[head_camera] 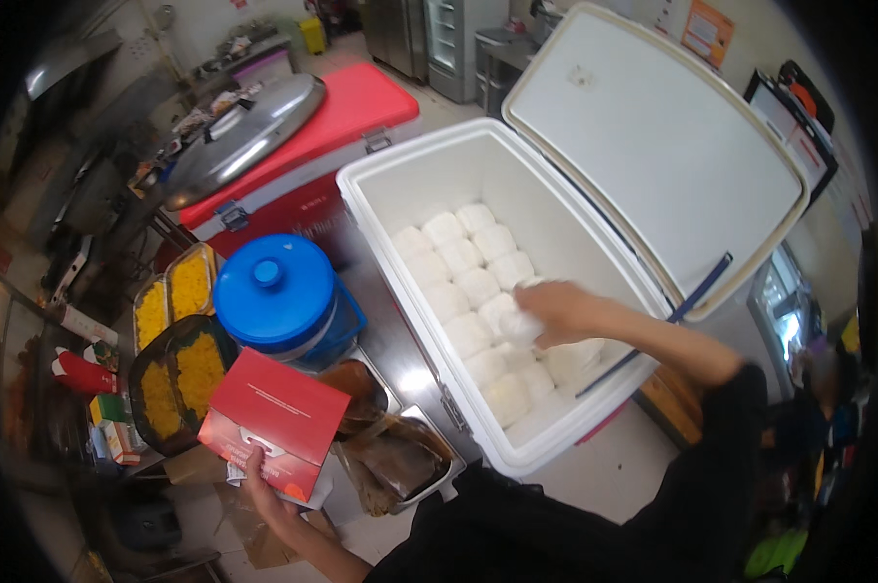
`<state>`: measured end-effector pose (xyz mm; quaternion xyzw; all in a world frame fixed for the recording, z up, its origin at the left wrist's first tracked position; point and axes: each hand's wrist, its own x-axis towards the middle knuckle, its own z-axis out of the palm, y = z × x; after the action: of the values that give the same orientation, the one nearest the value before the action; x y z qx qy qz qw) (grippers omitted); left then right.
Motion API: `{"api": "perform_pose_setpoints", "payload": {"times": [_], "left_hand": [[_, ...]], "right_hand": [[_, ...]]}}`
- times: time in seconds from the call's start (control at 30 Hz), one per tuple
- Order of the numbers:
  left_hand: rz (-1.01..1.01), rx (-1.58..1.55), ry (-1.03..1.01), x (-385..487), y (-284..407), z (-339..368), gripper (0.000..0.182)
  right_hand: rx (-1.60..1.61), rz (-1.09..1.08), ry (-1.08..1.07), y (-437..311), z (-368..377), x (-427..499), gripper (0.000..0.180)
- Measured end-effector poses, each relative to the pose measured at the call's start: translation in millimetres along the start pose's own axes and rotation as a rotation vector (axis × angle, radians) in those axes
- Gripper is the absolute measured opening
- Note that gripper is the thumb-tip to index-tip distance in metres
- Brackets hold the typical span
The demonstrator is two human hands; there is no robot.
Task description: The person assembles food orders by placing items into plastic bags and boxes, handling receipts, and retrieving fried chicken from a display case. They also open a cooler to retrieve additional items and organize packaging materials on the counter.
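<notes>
My left hand holds a red printed cardboard box, thumb on its front face by the cut-out. To the right stands a large white cooler box with its lid swung up. Rows of round white wrapped bundles lie packed on the floor of the cooler. Inside it, my right hand grips one white wrapped bundle above the others. Both that hand and its bundle are motion-blurred, so the fingertips are unclear.
A blue-lidded round container stands left of the cooler. Near it are foil trays of yellow food, a black tray and steel pans with brown bags. Behind, a red cooler carries a steel lid. A blue strap crosses the white cooler.
</notes>
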<state>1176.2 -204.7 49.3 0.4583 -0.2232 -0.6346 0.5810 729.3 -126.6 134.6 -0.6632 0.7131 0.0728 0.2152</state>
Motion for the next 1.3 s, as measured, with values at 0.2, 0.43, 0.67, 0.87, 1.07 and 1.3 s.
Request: {"api": "perform_pose_setpoints", "payload": {"times": [0.2, 0.43, 0.67, 0.87, 1.07, 1.3], "left_hand": [[0.129, 0.11, 0.085, -1.2, 20.0, 7.0, 0.037], [0.285, 0.068, 0.145, -18.9, 37.9, 3.3, 0.037], [0.394, 0.035, 0.198, -54.5, 53.3, -21.5, 0.039], [0.372, 0.139, 0.24, -95.4, 65.9, -59.0, 0.04], [0.339, -0.024, 0.266, -159.6, 95.8, -197.4, 0.039], [0.419, 0.255, 0.491, -273.8, 176.3, -431.9, 0.034]], "right_hand": [[0.415, 0.072, 1.36, 159.0, -125.2, -245.9, 0.054], [1.475, -0.979, 1.239, 342.7, -161.1, -276.2, 0.06], [1.077, -0.355, 1.603, 299.2, -128.5, -197.8, 0.062], [-0.128, 0.189, 1.317, 154.2, -132.2, -180.3, 0.063], [-0.109, -0.445, 0.647, -100.8, -63.2, -121.9, 0.059], [0.219, -0.653, 0.246, -413.7, 37.2, -95.5, 0.048]]}}
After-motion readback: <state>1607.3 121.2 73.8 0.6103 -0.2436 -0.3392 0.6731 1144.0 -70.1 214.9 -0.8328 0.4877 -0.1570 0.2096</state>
